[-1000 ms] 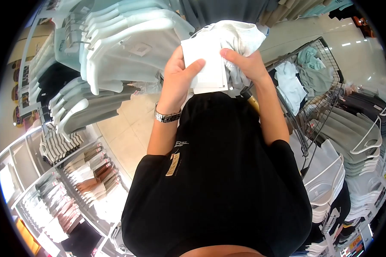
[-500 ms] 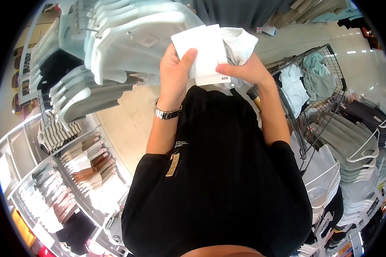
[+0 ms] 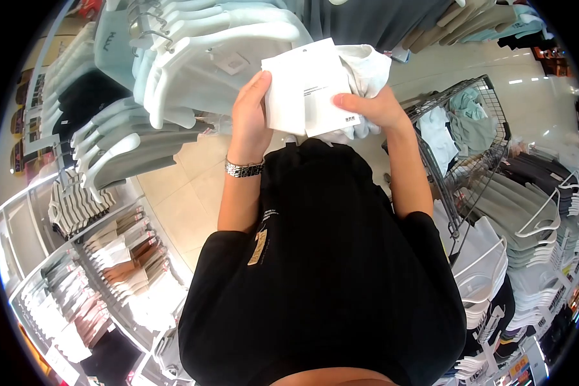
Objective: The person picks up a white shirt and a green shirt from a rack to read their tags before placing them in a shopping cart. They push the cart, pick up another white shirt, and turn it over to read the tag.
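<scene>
A white paper card (image 3: 325, 80) with small black print and a hole near its top is held up before me, with a blank white panel (image 3: 285, 103) along its left side. My left hand (image 3: 249, 116), wearing a metal-link bracelet or watch, grips that panel's left edge, thumb in front and fingers mostly hidden behind. On the other side, my right hand (image 3: 376, 108) presses its thumb on the card's lower right part. A bundled pale grey-white garment (image 3: 370, 67) is in my right hand too, behind the card. Whether card and garment are joined is hidden.
White hangers with pale tops (image 3: 228, 58) hang just beyond my left hand. A wire shopping cart (image 3: 495, 106) holding clothes stands at right. Folded clothes fill a shelf (image 3: 119, 254) at lower left, and more hanging garments (image 3: 508, 199) line the right.
The left thumb has shifted from the card's front to its left edge. The card is spread wider, and printed lines now show on it. Both hands sit slightly differently in view.
</scene>
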Motion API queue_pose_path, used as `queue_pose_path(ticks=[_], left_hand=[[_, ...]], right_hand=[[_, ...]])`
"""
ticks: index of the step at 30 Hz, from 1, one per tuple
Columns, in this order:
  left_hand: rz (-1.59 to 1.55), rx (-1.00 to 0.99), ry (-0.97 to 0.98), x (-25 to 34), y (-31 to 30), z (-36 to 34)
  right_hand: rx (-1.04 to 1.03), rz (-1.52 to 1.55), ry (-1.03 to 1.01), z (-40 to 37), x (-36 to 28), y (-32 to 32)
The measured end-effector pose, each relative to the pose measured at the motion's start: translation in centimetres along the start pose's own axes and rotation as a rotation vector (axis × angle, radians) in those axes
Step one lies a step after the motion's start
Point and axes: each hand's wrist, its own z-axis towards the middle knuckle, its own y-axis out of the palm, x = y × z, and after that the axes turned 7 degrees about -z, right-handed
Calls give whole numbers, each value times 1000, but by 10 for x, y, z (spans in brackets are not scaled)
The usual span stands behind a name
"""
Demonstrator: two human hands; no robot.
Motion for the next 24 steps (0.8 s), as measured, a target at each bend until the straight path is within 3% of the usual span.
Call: queue_pose_path(ticks=[1,3,4,6,10,15,17,18,20,21,22,24], left_hand=[[-6,-5,3,-2,-13,5],[-407,-526,-186,-6,-47,18],[-409,-529,-187,-3,-38,14],[-99,0,9,2,-7,1],[201,-102,94,1,-13,-6],[-77,-160,33,8,-42,-6],[99,-437,-16,8,-65,-11],[93,-437,-11,13,-71,-8],[647,-783,-180,25,-80,4],[891,-721,-147,28,-83,17],[890,-716,-141,29,-83,27],[731,-386,73,27,-78,45]], right_hand=[[-4,-32,-27,2,0,2],[-18,-19,-20,6,-3,6],[-31,3,-11,7,-4,9],[-7,-67,4,8,-4,19],[-64,-322,-80,17,2,30],[136,-244,11,17,-15,20],[129,-287,-36,20,-36,14],[108,-293,-66,21,-41,8],[113,-387,-72,18,-55,2],[44,-440,-70,17,-64,1],[-23,-493,-67,16,-74,0],[-58,-496,-96,15,-87,-1]])
